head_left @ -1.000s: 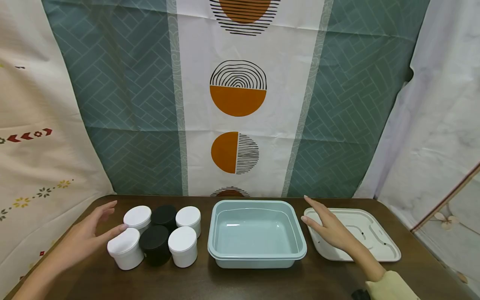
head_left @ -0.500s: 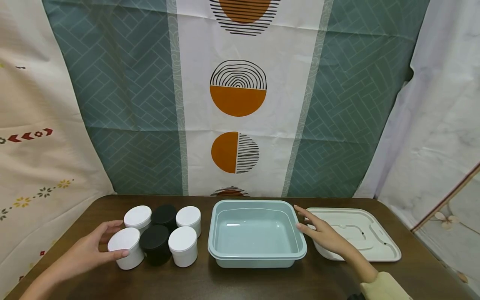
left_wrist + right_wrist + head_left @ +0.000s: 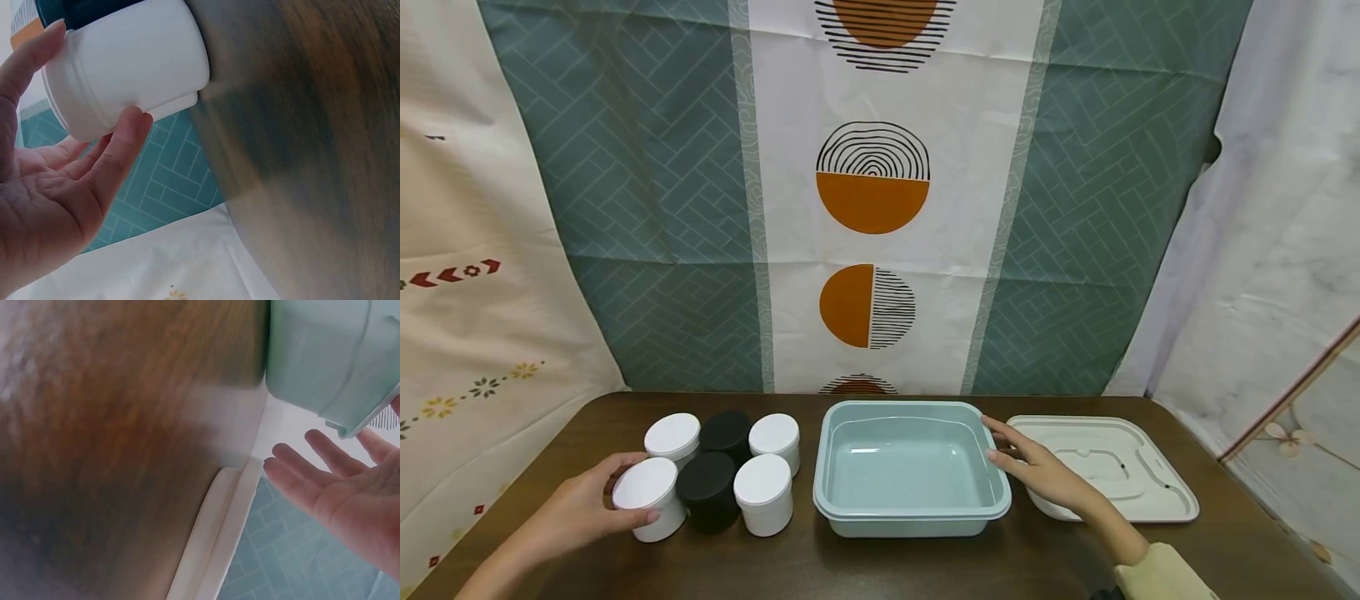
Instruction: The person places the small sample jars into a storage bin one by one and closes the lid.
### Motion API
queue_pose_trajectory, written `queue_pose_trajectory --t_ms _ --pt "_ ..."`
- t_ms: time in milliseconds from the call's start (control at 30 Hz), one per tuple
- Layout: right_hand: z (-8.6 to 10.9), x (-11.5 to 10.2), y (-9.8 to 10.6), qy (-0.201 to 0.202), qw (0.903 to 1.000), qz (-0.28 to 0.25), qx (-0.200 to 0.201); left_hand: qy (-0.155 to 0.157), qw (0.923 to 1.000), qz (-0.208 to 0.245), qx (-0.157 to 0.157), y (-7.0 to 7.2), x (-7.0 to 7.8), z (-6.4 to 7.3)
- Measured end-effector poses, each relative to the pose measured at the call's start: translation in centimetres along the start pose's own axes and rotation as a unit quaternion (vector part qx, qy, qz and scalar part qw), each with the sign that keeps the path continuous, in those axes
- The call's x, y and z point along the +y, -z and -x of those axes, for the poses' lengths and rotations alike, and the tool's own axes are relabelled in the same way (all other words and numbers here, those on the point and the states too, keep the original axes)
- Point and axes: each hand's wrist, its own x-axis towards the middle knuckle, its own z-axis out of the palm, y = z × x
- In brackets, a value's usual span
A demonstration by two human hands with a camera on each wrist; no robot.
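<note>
My left hand (image 3: 576,512) holds the front left white lidded jar (image 3: 647,485), thumb on the near side and fingers on the far side. In the left wrist view, the thumb lies at the lid edge of the white jar (image 3: 134,59) and a fingertip touches its side; it stands on the table. My right hand (image 3: 1048,477) is at the right rim of a pale blue plastic basin (image 3: 917,515), its fingers extended. In the right wrist view, several fingers (image 3: 334,450) spread below the rim, off the basin wall (image 3: 319,356).
Beside the held jar stand two black jars (image 3: 709,492) and more white jars (image 3: 764,493), close together in two rows. A white lid-like tray (image 3: 1157,487) lies right of the basin, partly behind my right hand. Patterned cloth (image 3: 880,225) hangs behind the brown table (image 3: 820,575).
My left hand has come down from above the jars and closed around the front left one. My right hand has moved left to the basin's rim. Jars and basin keep their places.
</note>
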Motion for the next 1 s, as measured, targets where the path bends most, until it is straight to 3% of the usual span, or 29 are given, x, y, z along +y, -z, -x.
queue_pose_trajectory --t_ms 467,767,1000 --pt "0.0 -0.1 0.0 0.005 0.9999 -0.011 -0.009 0.005 0.9992 -0.023 0.033 0.4 0.5 -0.1" --pt "0.0 -0.1 0.0 0.004 0.9998 -0.019 -0.009 -0.037 0.9957 -0.003 0.085 1.5 1.4 0.2" --pt "0.1 -0.3 0.0 0.001 0.9998 -0.017 -0.006 -0.061 0.9889 0.004 0.136 3.0 3.1 -0.4"
